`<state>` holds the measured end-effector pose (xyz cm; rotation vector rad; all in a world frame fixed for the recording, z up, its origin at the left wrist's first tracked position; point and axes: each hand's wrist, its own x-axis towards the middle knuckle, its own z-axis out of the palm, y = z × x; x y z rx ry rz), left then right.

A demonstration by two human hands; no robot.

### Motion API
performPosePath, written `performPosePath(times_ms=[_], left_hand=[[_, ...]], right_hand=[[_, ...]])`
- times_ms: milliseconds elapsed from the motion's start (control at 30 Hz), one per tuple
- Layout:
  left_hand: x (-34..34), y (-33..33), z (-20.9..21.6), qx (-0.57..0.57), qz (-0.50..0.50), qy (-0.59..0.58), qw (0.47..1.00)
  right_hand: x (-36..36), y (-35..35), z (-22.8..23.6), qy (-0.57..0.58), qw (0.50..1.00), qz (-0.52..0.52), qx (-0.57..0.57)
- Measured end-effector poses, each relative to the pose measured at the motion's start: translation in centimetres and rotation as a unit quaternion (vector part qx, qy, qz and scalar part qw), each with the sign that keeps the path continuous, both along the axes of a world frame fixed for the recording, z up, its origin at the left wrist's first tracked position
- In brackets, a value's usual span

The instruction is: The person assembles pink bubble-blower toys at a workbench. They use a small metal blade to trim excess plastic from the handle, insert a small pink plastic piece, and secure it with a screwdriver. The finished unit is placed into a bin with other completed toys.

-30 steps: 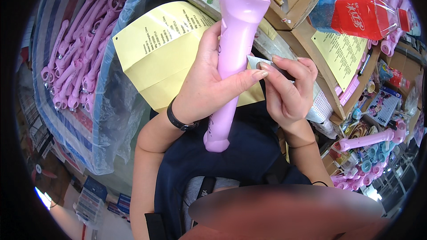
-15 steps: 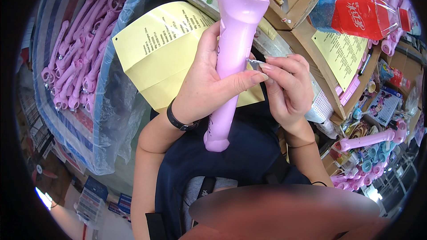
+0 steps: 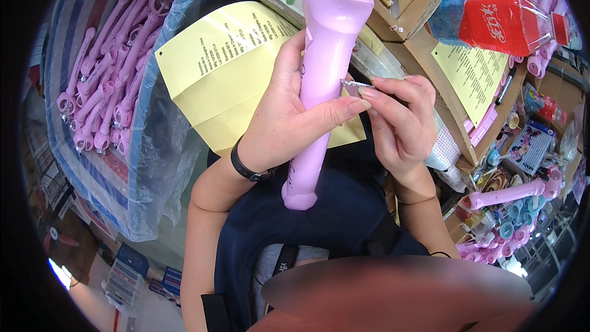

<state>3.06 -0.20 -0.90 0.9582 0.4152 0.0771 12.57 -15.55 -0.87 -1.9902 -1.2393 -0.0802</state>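
Cardboard box walls [image 3: 424, 61] run slantwise down the right side of the work area, while a striped bag [image 3: 92, 175] with a clear plastic liner bounds the left, its blue rim curving around a heap of pink handles [image 3: 117, 74]. Between these two borders, a creased yellow sheet [image 3: 215, 86] lies beside the left hand [image 3: 279, 120], its near corner reaching toward the wrist and black wristband [image 3: 255, 175]. One pink piece [image 3: 326, 67] stands in the middle, leaning slightly, its wide upper end cut off by the upper edge of view and its narrow lower end over the dark apron [image 3: 270, 215]; whether that end touches the cloth, I cannot tell. Around its shaft goes the left hand, thumb laid across the front and the other fingers mostly hidden behind. Close by the thumb tip, the right hand [image 3: 402, 114] has its fingertips drawn together, pinching a small silvery piece [image 3: 353, 85] against or just beside the shaft's right edge. Only a narrow gap parts the two hands, and dark apron fills the wider space between the forearms. Beyond the right hand, a red-labelled bottle [image 3: 485, 21] overlaps the box edges, above a second yellow sheet [image 3: 470, 77]
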Motion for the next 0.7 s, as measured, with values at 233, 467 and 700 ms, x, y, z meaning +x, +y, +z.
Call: performPosePath(times_ms=[233,467,700], left_hand=[[0.0,0.0,0.1,0.004,0.0,0.002,1.0],[0.1,-0.2,0.2,0.018,0.003,0.013,1.0],[0.1,-0.1,0.2,0.01,0.002,0.013,1.0]], right_hand=[[0.2,-0.1,0.8,-0.028,0.999,-0.002,-0.027],[0.1,0.0,0.4,-0.041,0.999,-0.003,-0.007],[0.3,0.1,-0.2,0.017,0.999,0.019,0.026]])
